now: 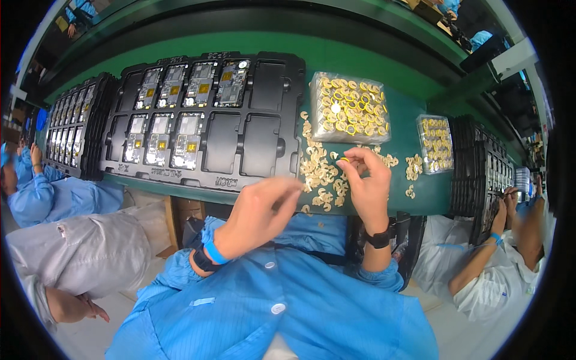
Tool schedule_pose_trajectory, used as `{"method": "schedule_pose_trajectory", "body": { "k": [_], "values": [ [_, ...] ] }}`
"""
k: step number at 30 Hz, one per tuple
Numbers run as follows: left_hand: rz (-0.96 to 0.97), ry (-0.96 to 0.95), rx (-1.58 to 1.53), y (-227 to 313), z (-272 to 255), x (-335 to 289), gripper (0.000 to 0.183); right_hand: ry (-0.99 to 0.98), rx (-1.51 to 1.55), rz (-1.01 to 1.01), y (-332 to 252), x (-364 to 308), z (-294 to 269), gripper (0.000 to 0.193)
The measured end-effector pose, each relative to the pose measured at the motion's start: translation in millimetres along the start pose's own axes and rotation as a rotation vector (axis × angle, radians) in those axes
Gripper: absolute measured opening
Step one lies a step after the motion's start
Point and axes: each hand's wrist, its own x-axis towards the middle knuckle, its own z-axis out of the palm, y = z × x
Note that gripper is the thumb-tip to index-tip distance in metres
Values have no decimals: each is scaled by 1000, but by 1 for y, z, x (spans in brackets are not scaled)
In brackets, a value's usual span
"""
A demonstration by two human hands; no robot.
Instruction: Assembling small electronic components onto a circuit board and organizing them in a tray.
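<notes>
My right hand [367, 180] is closed in a pinch on a small round coin cell with a yellow rim [344, 159], just in front of a clear tray [379, 139] heaped with similar yellow-rimmed cells. Smeared by motion, my left hand [258, 207] hovers at the table's front edge, near the black tray; whether it holds anything I cannot make out. Between and behind my hands lie many loose cream-coloured, crescent-shaped pieces [318, 171]. To the left a large black compartment tray [264, 174] holds several circuit boards [232, 84] in its pockets.
A second clear tray [435, 144] of yellow-rimmed cells stands to the right, beside a stack of black trays [471, 156]. Another black tray stack [96, 129] is at the far left. Co-workers sit close on both sides, one with hands [504, 207] at the right-hand stack.
</notes>
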Motion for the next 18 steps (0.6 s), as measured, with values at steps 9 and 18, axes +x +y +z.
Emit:
{"method": "schedule_pose_trajectory", "body": {
  "k": [9, 18],
  "values": [
    [-110, -10, -272, 10, 5, 26, 13, -359, 164, -162, -67, 8, -11, 39],
    [-128, 98, -447, -4, 8, 9, 14, -320, 183, -118, -78, 5, -4, 30]
  ]
}}
